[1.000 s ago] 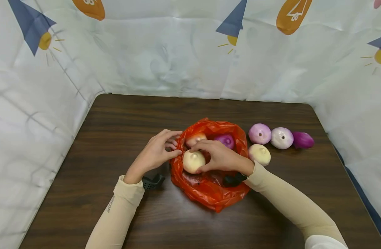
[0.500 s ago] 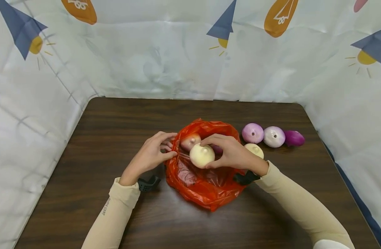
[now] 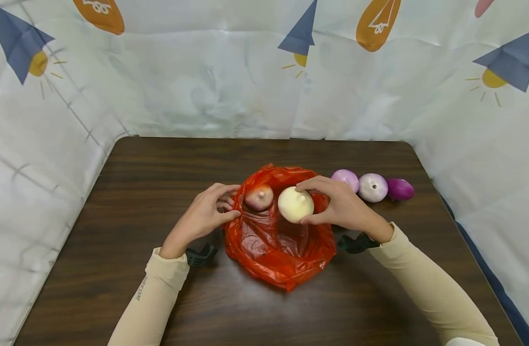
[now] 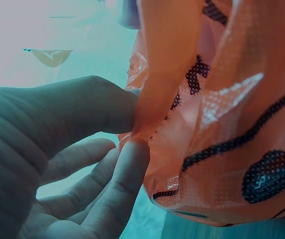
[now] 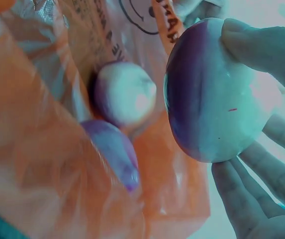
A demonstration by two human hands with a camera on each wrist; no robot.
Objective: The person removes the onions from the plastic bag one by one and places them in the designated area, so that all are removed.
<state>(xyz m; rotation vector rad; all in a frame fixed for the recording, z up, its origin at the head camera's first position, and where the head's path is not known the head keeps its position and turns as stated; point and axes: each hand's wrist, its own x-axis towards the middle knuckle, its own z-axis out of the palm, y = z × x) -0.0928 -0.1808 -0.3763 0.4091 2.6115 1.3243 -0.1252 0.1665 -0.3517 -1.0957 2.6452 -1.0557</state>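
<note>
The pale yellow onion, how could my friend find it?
On the brown table, find the open red bag. Over it, the right hand pinches the round, pale yellow onion. It's the only onion a hand holds; the pinkish onion sits inside the bag.

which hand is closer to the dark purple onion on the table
Right. The right hand, holding a pale onion over the red bag, is left of the dark purple onion and nearer; the left hand is farther left, pinching the bag's left edge.
</note>
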